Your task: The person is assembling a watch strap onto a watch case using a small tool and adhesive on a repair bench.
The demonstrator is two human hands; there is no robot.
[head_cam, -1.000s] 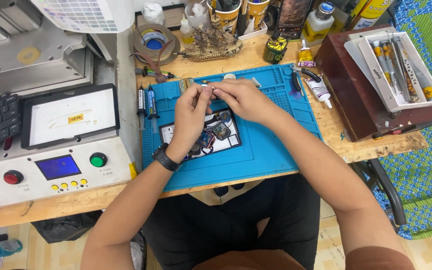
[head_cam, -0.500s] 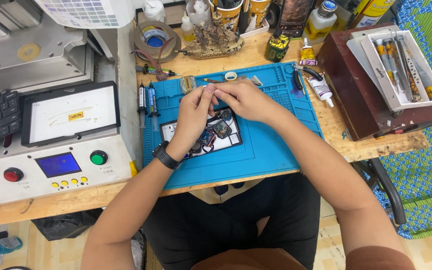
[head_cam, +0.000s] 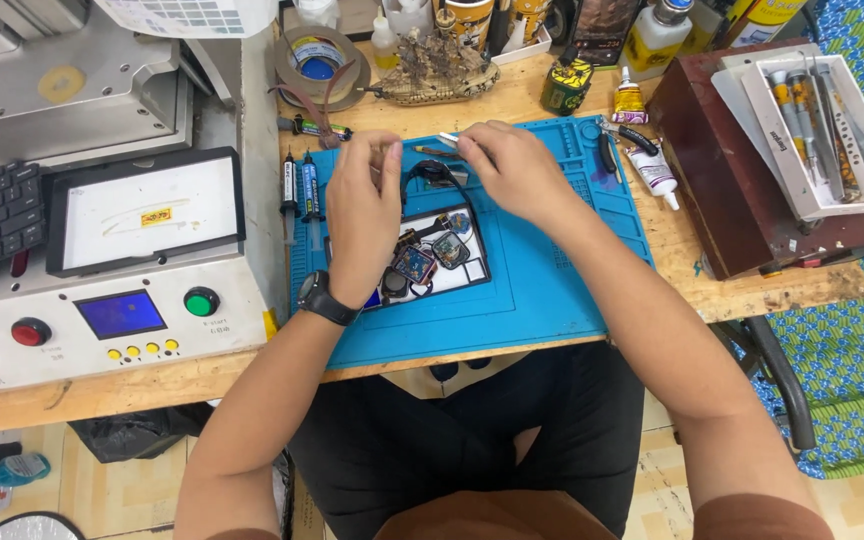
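Hands hover over the small tray of parts.

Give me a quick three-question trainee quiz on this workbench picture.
1. True or false: both hands are over the blue mat.
2. Which wrist wears the black watch? A) left B) right
3. Fill in: the white tray of tools sits on a dark red ____.

Key: 1 true; the left hand and right hand are both above it. 2 A. 3 box.
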